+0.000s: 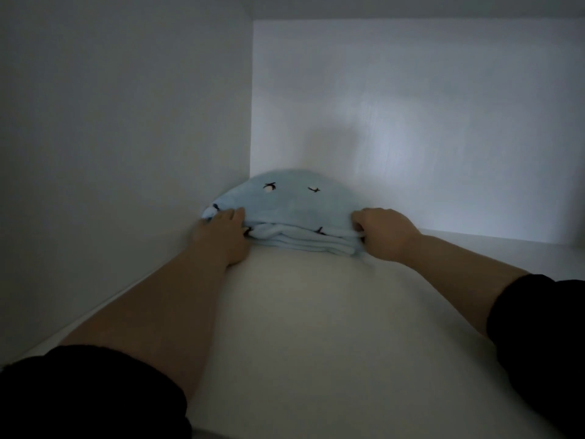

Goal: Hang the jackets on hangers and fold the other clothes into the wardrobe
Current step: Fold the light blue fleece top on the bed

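Folded blue garment (294, 204) tucked into the wardrobe's back left corner, both hands on it

It lies in stacked layers on the white shelf (316, 312), against the left wall (126, 122) and the back wall (411, 122), which hem it in on two sides. Dark sleeves (79, 391) are pushed up both forearms. The left hand (221, 232) rests at the bundle's left end, fingers fairly straight over its top, thumb hidden. The right hand (384, 232) has curled fingers pinching the layers at the right front corner
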